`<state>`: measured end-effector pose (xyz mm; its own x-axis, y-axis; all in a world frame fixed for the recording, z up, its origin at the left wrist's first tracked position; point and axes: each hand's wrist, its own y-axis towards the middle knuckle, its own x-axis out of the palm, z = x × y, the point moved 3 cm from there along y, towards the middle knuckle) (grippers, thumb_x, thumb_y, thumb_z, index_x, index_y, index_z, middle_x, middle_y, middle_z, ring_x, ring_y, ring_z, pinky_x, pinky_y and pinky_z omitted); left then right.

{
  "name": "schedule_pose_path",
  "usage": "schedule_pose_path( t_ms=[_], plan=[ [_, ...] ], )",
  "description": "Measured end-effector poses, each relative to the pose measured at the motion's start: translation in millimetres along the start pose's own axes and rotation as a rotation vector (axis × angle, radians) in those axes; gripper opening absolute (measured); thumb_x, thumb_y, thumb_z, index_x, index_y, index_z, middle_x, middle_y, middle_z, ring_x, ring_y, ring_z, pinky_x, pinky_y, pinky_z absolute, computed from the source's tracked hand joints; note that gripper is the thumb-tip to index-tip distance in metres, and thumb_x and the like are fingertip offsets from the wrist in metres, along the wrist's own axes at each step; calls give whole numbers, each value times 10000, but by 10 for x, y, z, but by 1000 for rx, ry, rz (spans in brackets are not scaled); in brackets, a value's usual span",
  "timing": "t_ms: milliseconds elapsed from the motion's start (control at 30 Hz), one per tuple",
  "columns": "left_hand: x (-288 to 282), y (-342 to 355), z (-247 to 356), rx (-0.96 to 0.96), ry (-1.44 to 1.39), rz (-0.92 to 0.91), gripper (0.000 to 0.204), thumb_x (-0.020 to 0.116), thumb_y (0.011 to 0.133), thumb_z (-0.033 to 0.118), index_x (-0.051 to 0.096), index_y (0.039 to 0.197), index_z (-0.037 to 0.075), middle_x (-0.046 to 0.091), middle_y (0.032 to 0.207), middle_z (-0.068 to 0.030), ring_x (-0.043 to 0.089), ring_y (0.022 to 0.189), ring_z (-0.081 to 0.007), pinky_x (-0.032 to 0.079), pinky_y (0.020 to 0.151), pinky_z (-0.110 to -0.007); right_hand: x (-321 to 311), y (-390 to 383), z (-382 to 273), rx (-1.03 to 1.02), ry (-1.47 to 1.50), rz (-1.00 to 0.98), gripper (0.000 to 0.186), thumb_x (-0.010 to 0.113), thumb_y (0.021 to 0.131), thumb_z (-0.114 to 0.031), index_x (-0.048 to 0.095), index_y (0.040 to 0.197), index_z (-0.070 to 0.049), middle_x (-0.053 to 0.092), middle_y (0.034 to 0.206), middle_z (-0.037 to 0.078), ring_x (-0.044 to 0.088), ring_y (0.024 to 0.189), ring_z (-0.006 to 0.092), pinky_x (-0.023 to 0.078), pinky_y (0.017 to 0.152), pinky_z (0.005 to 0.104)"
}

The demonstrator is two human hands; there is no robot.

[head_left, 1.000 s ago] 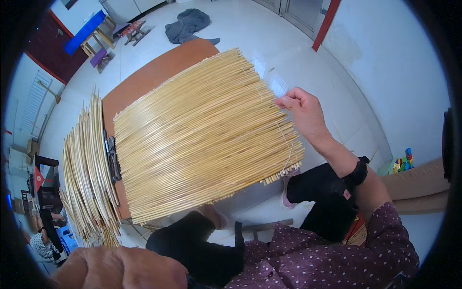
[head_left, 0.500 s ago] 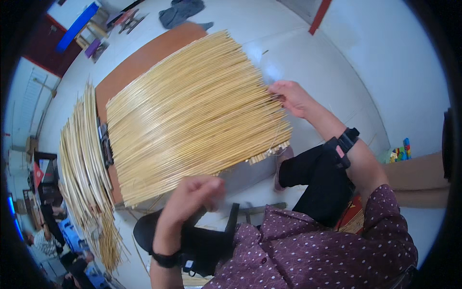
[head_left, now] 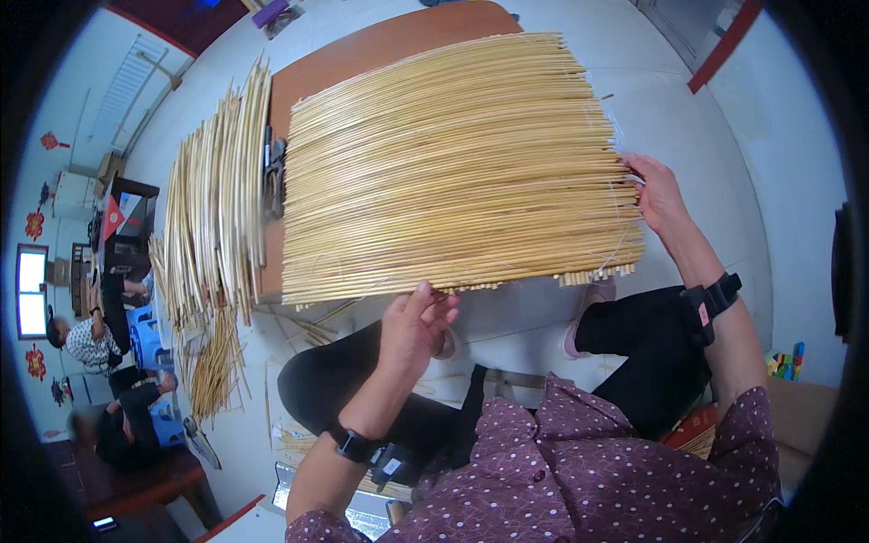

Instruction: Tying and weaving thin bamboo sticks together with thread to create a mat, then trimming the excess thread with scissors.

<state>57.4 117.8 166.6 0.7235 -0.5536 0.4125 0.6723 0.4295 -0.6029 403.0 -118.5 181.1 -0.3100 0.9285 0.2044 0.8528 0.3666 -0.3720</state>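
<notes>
Across a reddish-brown table (head_left: 362,52), bare along its far side, a broad mat of straw-coloured sticks (head_left: 453,163), set closely side by side. Just to its left, a long bundle of paler sticks (head_left: 213,190); below that in view, a heap of thinner sticks (head_left: 213,366). At the mat's right edge, the right hand (head_left: 659,192), narrow at the fingertips, touching the stick ends; cannot tell whether pinching or merely resting there. At the near edge, the left hand (head_left: 416,321), thumb up against the rim, other fingers loosely curled; cannot tell whether gripping. Between mat and bundle, a dark tool (head_left: 274,172). On both forearms, black straps (head_left: 724,288), with a pinkish label (head_left: 703,314) on the right, a whitish label (head_left: 391,467) on the left, both too small to read.
</notes>
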Motion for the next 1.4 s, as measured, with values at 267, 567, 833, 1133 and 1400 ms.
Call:
schedule_pose_path(
  t_ms=[267, 567, 833, 1133, 1400],
  plan=[
    [128, -31, -86, -80, -121, -108, 314, 609, 928, 253, 581, 1058, -32, 646, 1010, -148, 649, 988, -249, 557, 822, -312, -165, 131, -61, -169, -87, 112, 160, 575, 921, -164, 600, 898, -7, 624, 855, 52, 606, 751, 157, 515, 677, 298],
    [103, -61, -92, -57, -176, -69, 358, 597, 935, 296, 585, 1094, -25, 648, 1068, -161, 651, 992, -233, 556, 830, -300, -273, 305, -34, -193, -204, 142, 147, 595, 919, -172, 608, 894, -27, 613, 804, 27, 575, 706, 110, 487, 650, 257],
    [76, -55, -91, -57, -132, -119, 334, 598, 933, 317, 585, 1068, 12, 647, 1092, -142, 640, 1025, -227, 547, 850, -320, -314, 336, -71, -275, -231, 137, 151, 577, 937, -177, 605, 873, -42, 597, 795, 6, 533, 710, 91, 450, 666, 247],
    [21, -39, -61, 33, -230, -62, 266, 634, 915, 259, 592, 1093, 66, 656, 1046, -52, 637, 948, -168, 536, 851, -309, -345, 433, -106, -329, -374, 166, 186, 575, 941, -196, 609, 857, -34, 597, 804, 4, 517, 720, 88, 434, 677, 253],
    [87, -15, -35, 83, -211, -23, 250, 615, 929, 224, 600, 1095, 38, 669, 1020, -80, 654, 920, -170, 554, 797, -289, 242, -4, -354, -744, -886, 306, 234, 539, 951, -198, 606, 974, 25, 668, 995, 73, 590, 899, 140, 454, 818, 272]
  ],
)
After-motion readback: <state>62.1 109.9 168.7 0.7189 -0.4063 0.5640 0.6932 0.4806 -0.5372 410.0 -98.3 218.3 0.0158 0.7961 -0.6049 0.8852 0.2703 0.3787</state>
